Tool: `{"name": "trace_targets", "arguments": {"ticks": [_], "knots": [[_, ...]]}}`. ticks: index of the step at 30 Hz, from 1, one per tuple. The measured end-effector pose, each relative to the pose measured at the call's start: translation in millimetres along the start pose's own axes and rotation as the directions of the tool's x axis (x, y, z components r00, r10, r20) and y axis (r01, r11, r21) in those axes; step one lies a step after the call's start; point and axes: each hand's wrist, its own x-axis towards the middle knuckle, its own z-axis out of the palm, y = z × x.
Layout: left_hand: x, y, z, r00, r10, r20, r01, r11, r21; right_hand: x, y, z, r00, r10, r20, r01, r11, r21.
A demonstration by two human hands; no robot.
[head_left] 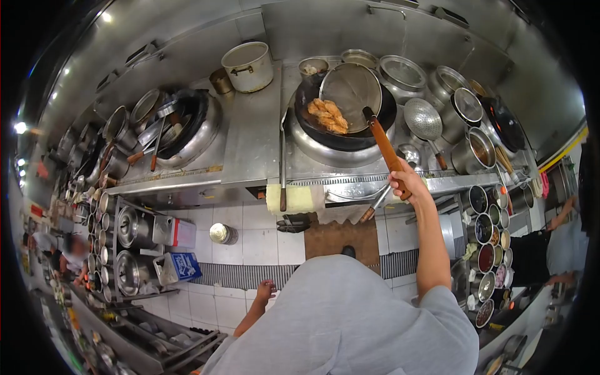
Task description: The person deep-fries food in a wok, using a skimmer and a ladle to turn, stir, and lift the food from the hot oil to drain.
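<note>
My right hand (pixel 409 181) is wrapped round the wooden handle of a large mesh strainer (pixel 353 94). The strainer is tilted over a dark wok (pixel 337 140) on the stove. Golden-brown fried pieces (pixel 327 116) lie at the strainer's left edge, over the wok. Low at my left side hangs my left hand (pixel 266 290), away from the stove, its fingers curled with nothing seen in them. To the right of the wok rests a perforated ladle (pixel 424 120) with a wooden handle.
A tall pot (pixel 247 66) stands behind the counter's middle. Farther left, another wok (pixel 187 128) holds utensils. Folded yellow cloths (pixel 295 198) lie on the stove's front edge. A can (pixel 223 234) is on the tiled floor. Seasoning bowls (pixel 484 228) line the right, near another person (pixel 565 240).
</note>
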Motion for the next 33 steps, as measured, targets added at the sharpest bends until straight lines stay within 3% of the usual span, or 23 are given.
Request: {"name": "trace_targets", "arguments": {"ticks": [4, 9, 10, 13, 15, 20, 22, 23, 25, 29, 33], "knots": [[17, -7, -4, 0.999, 0.026, 0.028, -0.023, 0.996, -0.087, 35, 12, 4, 0.997, -0.024, -0.069, 0.029, 0.996, 0.08], [-12, 4, -1, 0.997, 0.071, -0.035, -0.071, 0.997, -0.011, 52, 19, 40, 0.984, -0.036, -0.173, 0.047, 0.997, 0.061], [-18, 3, 1, 0.997, 0.034, -0.062, -0.034, 0.999, 0.004, 52, 16, 37, 0.985, -0.039, -0.166, 0.049, 0.997, 0.056], [-35, -7, 3, 0.993, -0.021, -0.113, 0.018, 1.0, -0.023, 55, 6, 5, 0.998, 0.041, 0.055, -0.056, 0.951, 0.305], [-15, -50, -6, 0.995, -0.096, 0.017, 0.097, 0.969, -0.226, 53, 0, -11, 0.982, 0.072, 0.175, -0.143, 0.889, 0.436], [-27, -44, 2, 0.992, -0.042, -0.118, 0.023, 0.987, -0.159, 53, 10, 4, 0.985, 0.031, 0.169, -0.113, 0.859, 0.499], [-27, -40, -2, 0.991, 0.079, -0.111, -0.081, 0.997, -0.019, 48, 14, 21, 0.992, 0.014, 0.123, -0.071, 0.879, 0.472], [-25, -36, -5, 0.991, 0.08, -0.109, -0.081, 0.997, -0.006, 48, 13, 15, 0.993, 0.011, 0.116, -0.066, 0.874, 0.482], [-18, -25, -8, 0.998, -0.048, -0.031, 0.04, 0.974, -0.221, 50, 7, -1, 0.978, 0.042, 0.206, -0.147, 0.838, 0.525], [-30, 22, -5, 0.996, -0.006, -0.089, -0.002, 0.996, -0.091, 42, 8, -5, 0.969, 0.018, 0.245, -0.16, 0.801, 0.576], [-35, 39, -5, 0.994, 0.007, -0.112, -0.009, 1.0, -0.011, 41, 13, -11, 0.983, 0.005, 0.182, -0.105, 0.836, 0.539]]}}
